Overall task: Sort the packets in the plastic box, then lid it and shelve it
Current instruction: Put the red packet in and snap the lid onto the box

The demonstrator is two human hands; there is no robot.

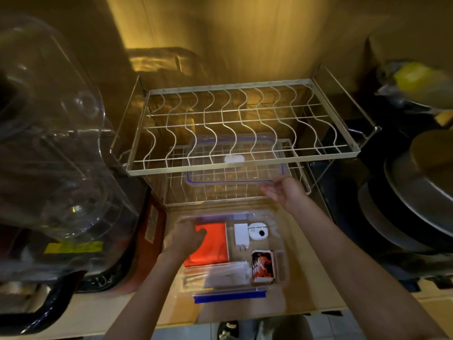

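The clear plastic box (282,263) sits open just below both hands, its blue latch (230,296) on the near edge. Inside, an orange packet (215,246) lies flat right under the left hand (182,238), whose fingers rest on its far left corner. Clear packets (220,274) lie nearer than that hand, along the box's near side. A red and black packet (262,266) stands nearer than the right hand (284,191), in the box's near right part. The clear lid (235,173), edged in blue, lies flat on the lower rack, its near right corner touching the right hand's fingertips.
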